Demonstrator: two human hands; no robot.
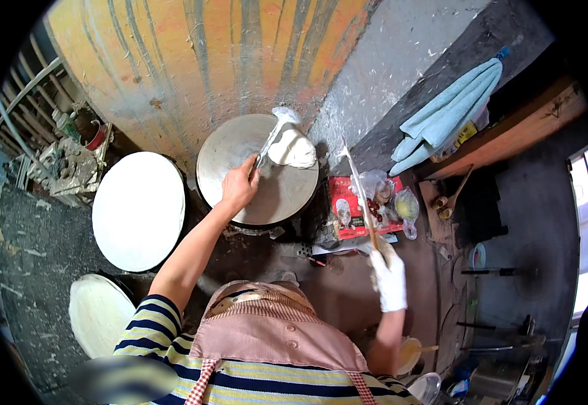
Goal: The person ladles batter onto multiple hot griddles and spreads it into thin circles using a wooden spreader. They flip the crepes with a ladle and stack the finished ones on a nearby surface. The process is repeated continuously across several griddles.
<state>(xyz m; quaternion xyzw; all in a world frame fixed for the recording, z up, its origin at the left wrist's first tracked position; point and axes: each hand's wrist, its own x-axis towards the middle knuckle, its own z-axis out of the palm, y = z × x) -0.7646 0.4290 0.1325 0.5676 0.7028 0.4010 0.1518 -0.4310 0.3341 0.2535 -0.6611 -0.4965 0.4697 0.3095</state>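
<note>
My bare left hand (240, 183) is closed around the handle of a ladle (267, 145), its head thickly coated with white batter. A thick mound of white batter (294, 150) is beside the ladle's head, over the right part of a round grey griddle (240, 196); whether it still hangs from the ladle, I cannot tell. In a white glove, my right hand (389, 275) grips the brown handle of a long thin spatula (356, 177). White smears cover the upper blade, which points up and away, right of the griddle.
Left of the griddle are two round white-covered surfaces (138, 211), (101, 315). A red box (343, 202) with plastic bags on it lies to the right. A light blue towel (445, 111) hangs on the right wall, and a cluttered stand (78, 169) is at far left.
</note>
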